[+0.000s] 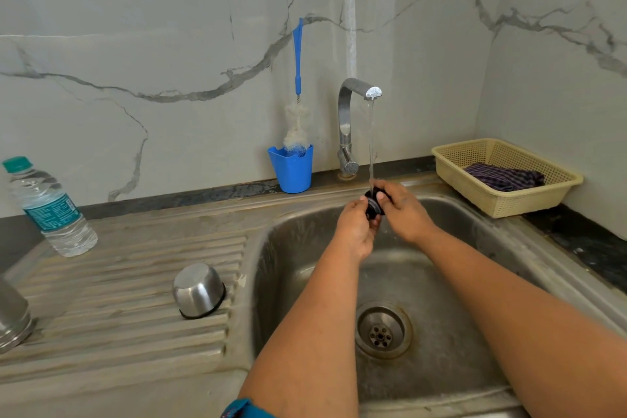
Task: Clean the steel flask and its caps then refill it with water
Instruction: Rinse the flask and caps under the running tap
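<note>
Only print in view is on the teal label of the clear plastic water bottle w/ green cap (51, 207), standing at left of the steel drainboard. Lettering's too small & blurred to read; no brand, nos. or signs legible elsewhere.

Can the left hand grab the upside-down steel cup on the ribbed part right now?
Probably not right away. The left hand is busy holding the black cap under the tap water with the right hand. The steel cup sits in the open on the draining board, so nothing blocks it.
</note>
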Tool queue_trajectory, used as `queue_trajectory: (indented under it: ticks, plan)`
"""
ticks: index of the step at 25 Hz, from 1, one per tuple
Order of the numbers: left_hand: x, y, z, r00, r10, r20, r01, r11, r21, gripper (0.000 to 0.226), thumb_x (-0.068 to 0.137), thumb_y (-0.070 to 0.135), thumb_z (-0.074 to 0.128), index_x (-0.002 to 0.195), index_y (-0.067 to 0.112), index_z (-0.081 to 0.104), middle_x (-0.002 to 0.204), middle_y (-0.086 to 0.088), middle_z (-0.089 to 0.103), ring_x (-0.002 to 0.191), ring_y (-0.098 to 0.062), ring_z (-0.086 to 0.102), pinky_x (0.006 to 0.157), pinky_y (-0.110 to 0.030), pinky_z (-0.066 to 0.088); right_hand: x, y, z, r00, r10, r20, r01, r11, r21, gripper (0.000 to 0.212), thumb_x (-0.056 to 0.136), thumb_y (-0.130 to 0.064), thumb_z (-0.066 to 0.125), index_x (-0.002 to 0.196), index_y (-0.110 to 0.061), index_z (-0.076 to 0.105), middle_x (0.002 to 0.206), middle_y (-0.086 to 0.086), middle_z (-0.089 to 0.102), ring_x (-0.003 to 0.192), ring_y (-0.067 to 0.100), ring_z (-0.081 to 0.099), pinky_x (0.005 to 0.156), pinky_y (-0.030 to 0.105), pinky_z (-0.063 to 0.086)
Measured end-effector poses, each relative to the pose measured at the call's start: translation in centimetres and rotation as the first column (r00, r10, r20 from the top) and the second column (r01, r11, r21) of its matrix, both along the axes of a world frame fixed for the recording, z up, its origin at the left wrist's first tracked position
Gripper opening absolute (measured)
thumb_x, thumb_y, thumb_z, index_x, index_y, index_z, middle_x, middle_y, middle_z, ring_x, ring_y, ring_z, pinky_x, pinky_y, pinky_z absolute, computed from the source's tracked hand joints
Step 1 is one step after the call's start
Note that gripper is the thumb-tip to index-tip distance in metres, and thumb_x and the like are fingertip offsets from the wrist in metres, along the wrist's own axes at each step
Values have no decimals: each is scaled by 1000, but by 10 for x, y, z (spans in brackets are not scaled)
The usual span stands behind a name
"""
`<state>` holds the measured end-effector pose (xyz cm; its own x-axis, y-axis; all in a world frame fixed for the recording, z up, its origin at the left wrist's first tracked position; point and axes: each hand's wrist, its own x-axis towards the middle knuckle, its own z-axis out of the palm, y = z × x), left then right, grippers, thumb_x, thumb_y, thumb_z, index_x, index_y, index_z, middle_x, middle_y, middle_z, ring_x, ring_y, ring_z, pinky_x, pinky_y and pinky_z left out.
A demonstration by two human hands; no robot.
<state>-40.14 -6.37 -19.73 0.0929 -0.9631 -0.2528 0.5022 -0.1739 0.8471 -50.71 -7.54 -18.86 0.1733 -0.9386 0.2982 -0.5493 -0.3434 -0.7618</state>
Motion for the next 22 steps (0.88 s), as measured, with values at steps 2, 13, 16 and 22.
queue_trajectory:
  ticks: [2,13,16,22]
  plan:
    - [-1,2,0,997,-25,77,26,1000,-10,23,108,19,34,100,13,55,88,-8,59,67,-10,49,52,-17,43,0,2,1,999,-14,39,13,999,30,29,102,-31,39,126,-24,55,124,5,47,114,21,48,95,31,38]
    - [4,6,-17,563,292,773,79,912,-402,26,106,24,35,117,4,48,119,-13,49,105,-20,50,94,-32,44,11,13,14,967,-184,173,87,886,455,49,97,-56,39,91,-12,59,60,5,59,48,13,48,43,23,38]
    - [0,6,-12,935,77,347,-48,995,-93,27,107,26,37,128,9,44,120,-15,58,109,-24,59,98,-39,50,5,13,15,999,-37,-35,43,984,175,34,96,-43,53,125,-25,55,111,10,66,89,22,63,70,25,47]
    - [7,13,-1,999,2,-49,1,999,50,28,104,26,46,113,2,57,111,-20,65,100,-25,65,95,-37,53,-3,11,9,979,0,-204,17,996,85,55,91,-22,65,140,-19,41,134,12,56,121,28,53,94,30,39]
